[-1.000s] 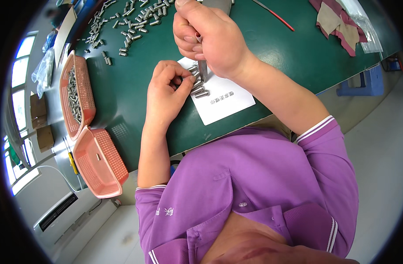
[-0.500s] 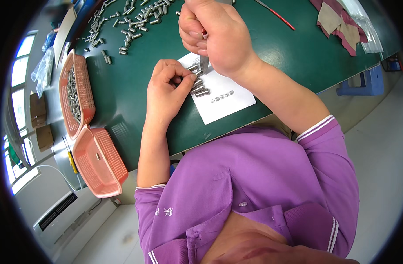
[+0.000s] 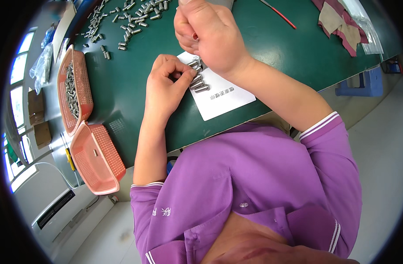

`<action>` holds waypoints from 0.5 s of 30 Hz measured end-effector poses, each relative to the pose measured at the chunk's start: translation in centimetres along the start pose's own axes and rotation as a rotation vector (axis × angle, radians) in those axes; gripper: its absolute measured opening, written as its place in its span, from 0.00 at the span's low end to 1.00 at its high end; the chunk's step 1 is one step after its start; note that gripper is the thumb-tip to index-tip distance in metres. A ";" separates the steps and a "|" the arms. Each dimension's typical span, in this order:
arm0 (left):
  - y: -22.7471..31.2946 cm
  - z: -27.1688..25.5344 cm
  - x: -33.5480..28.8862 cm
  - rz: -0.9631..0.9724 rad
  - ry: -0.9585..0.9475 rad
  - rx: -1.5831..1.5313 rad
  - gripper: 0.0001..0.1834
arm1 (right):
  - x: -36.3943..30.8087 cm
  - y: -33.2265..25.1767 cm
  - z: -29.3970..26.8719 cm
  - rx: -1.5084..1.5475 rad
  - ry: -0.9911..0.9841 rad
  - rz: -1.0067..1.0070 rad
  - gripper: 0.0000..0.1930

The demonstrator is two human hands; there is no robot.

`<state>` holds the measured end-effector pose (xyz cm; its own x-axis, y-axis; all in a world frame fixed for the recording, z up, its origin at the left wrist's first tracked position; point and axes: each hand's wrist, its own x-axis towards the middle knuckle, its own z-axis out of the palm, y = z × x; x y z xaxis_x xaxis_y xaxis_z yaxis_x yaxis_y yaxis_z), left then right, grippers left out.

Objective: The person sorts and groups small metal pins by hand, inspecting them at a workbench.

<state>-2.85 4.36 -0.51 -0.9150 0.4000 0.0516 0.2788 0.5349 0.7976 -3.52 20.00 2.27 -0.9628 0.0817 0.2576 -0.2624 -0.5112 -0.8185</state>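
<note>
Several small silvery metal cylinders (image 3: 201, 87) lie in a row on a white printed sheet (image 3: 219, 103) at the table's middle. My left hand (image 3: 166, 77) rests beside the row, with thumb and forefinger pinched at the cylinders' left ends; whether one is gripped is hard to see. Above the sheet's far part, my right hand (image 3: 219, 39) is closed in a fist round a tool. Only a bit of its red handle (image 3: 195, 36) shows, and the fist hides the rest.
Many loose metal cylinders (image 3: 142, 17) lie on the green table (image 3: 135, 97) at the far left. Two pink baskets stand at the left: one (image 3: 85, 99) full of cylinders, the other (image 3: 107, 149) with one small piece. A red-handled tool (image 3: 283, 17) and cloth (image 3: 340, 26) lie far right.
My right fist has shifted slightly left and up, and the flat metal part that showed below it is now hidden. My left hand stays by the row, moved a little up.
</note>
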 end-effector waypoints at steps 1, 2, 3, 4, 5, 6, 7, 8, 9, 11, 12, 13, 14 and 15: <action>0.2 -0.2 0.1 0.006 -0.004 0.039 0.05 | -0.2 0.0 0.2 -0.113 -0.027 -0.029 0.26; 0.2 -0.2 0.0 0.010 -0.003 0.043 0.05 | -0.6 0.0 0.4 -0.142 -0.042 -0.018 0.26; 0.0 -0.2 -0.1 -0.011 -0.011 0.016 0.05 | -0.7 0.1 0.4 -0.142 -0.045 -0.026 0.26; 0.0 -0.2 -0.1 -0.031 -0.020 -0.011 0.05 | -0.8 0.3 0.3 -0.140 -0.034 -0.046 0.26; 0.1 -0.2 -0.2 -0.024 -0.017 -0.008 0.05 | -0.7 0.3 0.2 -0.139 -0.023 -0.066 0.26; 0.3 -0.2 -0.4 -0.023 -0.015 0.004 0.05 | -0.5 0.5 -0.1 -0.138 -0.023 -0.070 0.26; 0.3 -0.1 -0.6 -0.023 -0.013 0.017 0.05 | 0.0 0.6 -0.4 -0.028 0.001 -0.025 0.26; 0.1 -0.2 -0.5 -0.021 -0.013 0.019 0.05 | 0.2 0.7 -0.6 0.082 0.025 0.019 0.26; -0.5 -0.3 -0.5 -0.010 -0.029 -0.035 0.05 | 0.2 0.5 -0.6 0.081 0.019 0.023 0.26; -1.0 -0.6 -0.7 -0.005 -0.037 -0.089 0.06 | -0.1 -0.2 -1.2 0.126 -0.005 -0.004 0.26; -0.8 -0.8 -0.6 0.021 -0.050 -0.051 0.07 | -0.5 -0.5 -1.4 0.154 0.004 0.098 0.28; -0.6 -0.9 -0.5 0.045 -0.061 -0.013 0.08 | -0.6 -0.3 -1.6 0.153 0.002 0.094 0.28; -0.7 -0.7 -0.5 0.049 -0.058 -0.012 0.08 | -0.7 0.2 -2.0 0.171 -0.011 0.031 0.27; -1.0 -0.5 -0.5 0.044 -0.037 -0.018 0.09 | -0.5 0.6 -2.1 0.191 -0.023 -0.034 0.26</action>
<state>-2.86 3.25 -0.98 -0.8904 0.4505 0.0653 0.3133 0.5024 0.8059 -3.28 21.44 0.62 -0.9512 0.0837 0.2971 -0.2760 -0.6620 -0.6969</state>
